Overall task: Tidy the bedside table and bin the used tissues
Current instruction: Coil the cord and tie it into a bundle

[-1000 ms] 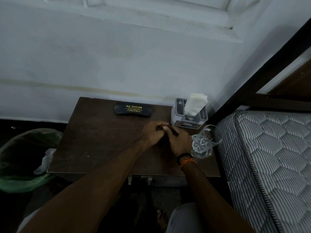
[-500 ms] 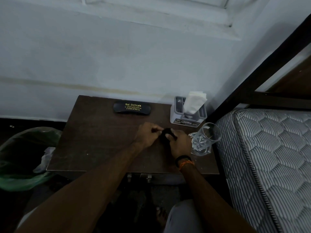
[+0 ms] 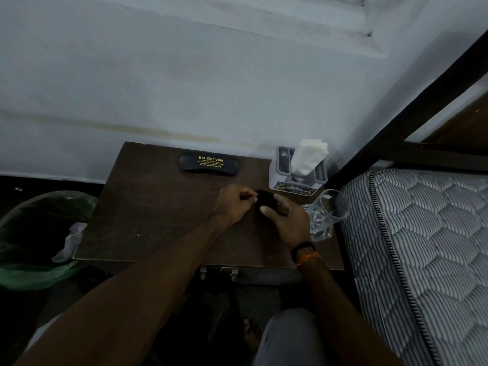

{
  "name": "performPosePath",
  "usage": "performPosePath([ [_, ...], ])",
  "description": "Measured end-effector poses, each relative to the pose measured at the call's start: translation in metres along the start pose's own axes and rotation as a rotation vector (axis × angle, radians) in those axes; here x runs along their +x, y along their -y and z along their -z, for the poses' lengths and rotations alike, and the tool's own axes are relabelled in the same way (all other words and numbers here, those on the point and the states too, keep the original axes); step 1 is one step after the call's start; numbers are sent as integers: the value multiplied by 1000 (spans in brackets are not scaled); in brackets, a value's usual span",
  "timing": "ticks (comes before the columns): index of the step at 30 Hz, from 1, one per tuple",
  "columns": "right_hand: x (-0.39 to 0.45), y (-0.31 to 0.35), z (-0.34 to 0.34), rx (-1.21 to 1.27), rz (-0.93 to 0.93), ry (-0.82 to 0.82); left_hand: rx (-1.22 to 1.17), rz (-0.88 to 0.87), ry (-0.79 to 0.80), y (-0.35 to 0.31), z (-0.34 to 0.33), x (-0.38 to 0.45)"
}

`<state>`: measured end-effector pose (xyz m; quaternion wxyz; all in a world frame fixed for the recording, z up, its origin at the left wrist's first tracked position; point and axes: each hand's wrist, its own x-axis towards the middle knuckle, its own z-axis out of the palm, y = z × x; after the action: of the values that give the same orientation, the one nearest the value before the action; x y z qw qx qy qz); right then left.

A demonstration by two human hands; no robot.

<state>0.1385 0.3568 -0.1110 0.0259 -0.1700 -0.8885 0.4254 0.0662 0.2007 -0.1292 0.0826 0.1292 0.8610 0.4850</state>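
Against pale wall [image 3: 184, 75], dark bedside table [image 3: 148, 220], mattress [image 3: 422, 233]

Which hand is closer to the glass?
The right hand. It sits just left of the glass, almost touching it. The left hand is farther left, beyond the small dark thing both hands hold.

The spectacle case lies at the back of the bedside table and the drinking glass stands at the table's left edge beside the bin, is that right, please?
Not quite. The head view shows the drinking glass at the right edge of the bedside table, beside the mattress, not by the bin. The spectacle case does lie at the back.
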Motion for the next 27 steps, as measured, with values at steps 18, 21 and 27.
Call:
performPosePath([
  [18, 11, 3, -17, -346, 102, -154, -86, 38, -65, 9, 9, 8],
  [21, 10, 7, -18, -165, 21, 40, -89, 31, -43, 7, 12, 6],
  [27, 8, 19, -12, -83, 3, 82, -25, -21, -40, 5, 3, 9],
])
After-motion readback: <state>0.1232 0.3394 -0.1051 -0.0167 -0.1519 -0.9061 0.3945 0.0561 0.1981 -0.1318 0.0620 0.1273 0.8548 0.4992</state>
